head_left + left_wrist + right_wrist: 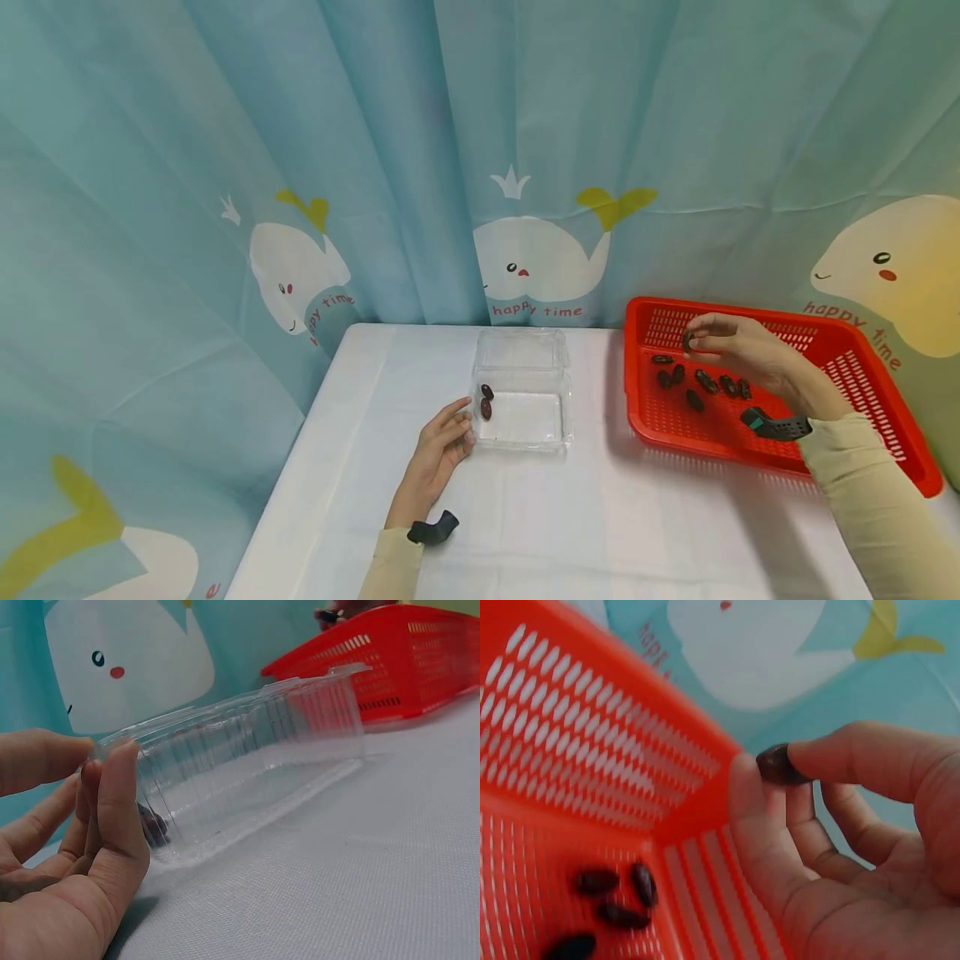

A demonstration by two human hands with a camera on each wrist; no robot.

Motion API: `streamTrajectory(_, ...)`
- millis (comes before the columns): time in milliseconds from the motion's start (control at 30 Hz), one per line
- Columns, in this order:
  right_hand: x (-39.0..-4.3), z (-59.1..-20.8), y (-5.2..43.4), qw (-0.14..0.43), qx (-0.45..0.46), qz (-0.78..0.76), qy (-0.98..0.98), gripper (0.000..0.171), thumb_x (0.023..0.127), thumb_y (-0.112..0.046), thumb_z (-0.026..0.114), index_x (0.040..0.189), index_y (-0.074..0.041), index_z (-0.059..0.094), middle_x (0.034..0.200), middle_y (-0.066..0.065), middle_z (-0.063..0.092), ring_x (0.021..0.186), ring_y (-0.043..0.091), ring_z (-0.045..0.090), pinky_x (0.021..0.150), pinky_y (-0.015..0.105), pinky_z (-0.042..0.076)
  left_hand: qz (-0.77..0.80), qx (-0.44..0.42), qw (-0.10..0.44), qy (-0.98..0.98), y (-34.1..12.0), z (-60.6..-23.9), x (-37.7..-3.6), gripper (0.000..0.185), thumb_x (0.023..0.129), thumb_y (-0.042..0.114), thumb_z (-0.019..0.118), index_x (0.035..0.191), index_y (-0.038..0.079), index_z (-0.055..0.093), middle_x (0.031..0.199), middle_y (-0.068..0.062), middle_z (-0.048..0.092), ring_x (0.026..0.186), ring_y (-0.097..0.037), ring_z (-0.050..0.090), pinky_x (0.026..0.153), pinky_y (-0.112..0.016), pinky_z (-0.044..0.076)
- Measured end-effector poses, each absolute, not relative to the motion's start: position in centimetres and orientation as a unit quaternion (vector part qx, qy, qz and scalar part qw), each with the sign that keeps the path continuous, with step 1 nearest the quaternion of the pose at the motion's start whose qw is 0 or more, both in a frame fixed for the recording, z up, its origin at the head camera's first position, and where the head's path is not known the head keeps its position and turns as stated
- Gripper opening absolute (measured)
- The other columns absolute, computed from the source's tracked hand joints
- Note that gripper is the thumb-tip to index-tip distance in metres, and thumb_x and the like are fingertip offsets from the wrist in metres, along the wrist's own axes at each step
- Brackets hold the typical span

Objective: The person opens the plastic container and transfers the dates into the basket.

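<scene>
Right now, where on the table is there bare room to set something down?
Free: the white tabletop between the clear container and the near edge, and the strip left of the left hand. Crowded: the red basket, with dark dates under the right hand.

Head view: from above, facing forward and down over the table (525,517), taking in box (522,392) and basket (862,400); left wrist: low, close at the box (247,765), basket (420,660) behind; right wrist: close inside the basket (592,787).
</scene>
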State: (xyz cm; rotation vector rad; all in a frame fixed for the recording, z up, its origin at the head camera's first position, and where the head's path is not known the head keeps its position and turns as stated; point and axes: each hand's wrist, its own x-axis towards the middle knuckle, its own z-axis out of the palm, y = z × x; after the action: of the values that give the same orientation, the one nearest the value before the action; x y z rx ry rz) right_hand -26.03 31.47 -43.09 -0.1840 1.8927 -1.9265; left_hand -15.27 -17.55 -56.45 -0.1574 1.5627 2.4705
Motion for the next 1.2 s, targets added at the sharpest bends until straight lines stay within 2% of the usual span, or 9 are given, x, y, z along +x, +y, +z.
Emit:
streamTrajectory(133, -26.2, -43.5, 33.3, 0.225, -0.062, -0.671, 0.703, 0.02, 0.107, -0.002, 0.053, 0.116, -0.013, 0.067, 0.103, -0.004, 0.065, 0.096, 0.011, 0.068, 0.088, 0.029, 0.063, 0.842, -0.057, 0.106, 0.526, -17.4, -56.4, -15.3, 0.052, 0.104, 0.001, 0.056, 0.154, 0.003, 0.043, 0.111, 0.001, 0.053, 0.088, -0.006, 0.055, 0.077, -0.017, 0.054)
streamTrajectory(267, -26.2, -44.1, 34.8, 0.232, -0.063, -0.601, 0.762, 0.017, 0.108, -0.007, 0.053, 0.119, -0.015, 0.064, 0.106, -0.01, 0.064, 0.099, 0.005, 0.069, 0.088, 0.025, 0.062, 0.847, -0.06, 0.104, 0.518, -17.3, -56.4, -15.3, 0.052, 0.103, 0.0, 0.056, 0.154, 0.003, 0.045, 0.112, 0.0, 0.053, 0.089, -0.007, 0.055, 0.076, -0.018, 0.054)
streamTrajectory(367, -26.3, -44.6, 35.6, 0.238, -0.062, -0.558, 0.793, 0.016, 0.108, -0.01, 0.053, 0.122, -0.012, 0.062, 0.107, -0.015, 0.064, 0.099, 0.002, 0.069, 0.088, 0.022, 0.06, 0.848, -0.06, 0.106, 0.515, -17.3, -56.4, -15.3, 0.053, 0.103, 0.0, 0.056, 0.154, 0.004, 0.044, 0.113, 0.0, 0.053, 0.088, -0.007, 0.055, 0.076, -0.018, 0.054)
streamTrajectory(533, -26.3, -45.4, 36.9, 0.243, -0.058, -0.56, 0.79, 0.015, 0.107, -0.006, 0.053, 0.12, -0.008, 0.061, 0.105, -0.012, 0.065, 0.099, 0.006, 0.07, 0.087, 0.023, 0.061, 0.846, -0.057, 0.106, 0.519, -17.3, -56.3, -15.2, 0.053, 0.103, 0.001, 0.056, 0.154, 0.003, 0.044, 0.112, 0.001, 0.053, 0.088, -0.007, 0.056, 0.076, -0.018, 0.054)
streamTrajectory(867, -26.3, -45.5, 39.8, 0.267, 0.0, -0.596, 0.757, 0.038, 0.109, -0.004, 0.048, 0.098, -0.03, 0.073, 0.099, -0.013, 0.07, 0.093, 0.006, 0.072, 0.084, 0.023, 0.062, 0.846, -0.048, 0.108, 0.519, -17.4, -56.3, -15.4, 0.053, 0.104, 0.002, 0.057, 0.155, 0.004, 0.043, 0.113, 0.001, 0.052, 0.09, -0.006, 0.055, 0.077, -0.017, 0.054)
streamTrajectory(1100, -26.5, -45.6, 41.3, 0.304, 0.05, -0.61, 0.73, 0.042, 0.11, -0.006, 0.047, 0.092, -0.03, 0.076, 0.098, -0.016, 0.072, 0.091, 0.006, 0.072, 0.086, 0.025, 0.063, 0.844, -0.045, 0.106, 0.524, -17.4, -56.3, -15.5, 0.053, 0.104, 0.003, 0.057, 0.155, 0.002, 0.042, 0.113, 0.002, 0.053, 0.09, -0.005, 0.056, 0.077, -0.016, 0.054)
streamTrajectory(1200, -26.5, -45.8, 41.9, 0.311, 0.059, -0.594, 0.74, 0.043, 0.11, -0.008, 0.048, 0.09, -0.033, 0.076, 0.098, -0.018, 0.072, 0.091, 0.005, 0.072, 0.087, 0.025, 0.062, 0.847, -0.05, 0.106, 0.519, -17.4, -56.2, -15.5, 0.052, 0.104, 0.002, 0.056, 0.154, 0.003, 0.043, 0.112, 0.001, 0.054, 0.091, -0.006, 0.056, 0.077, -0.016, 0.054)
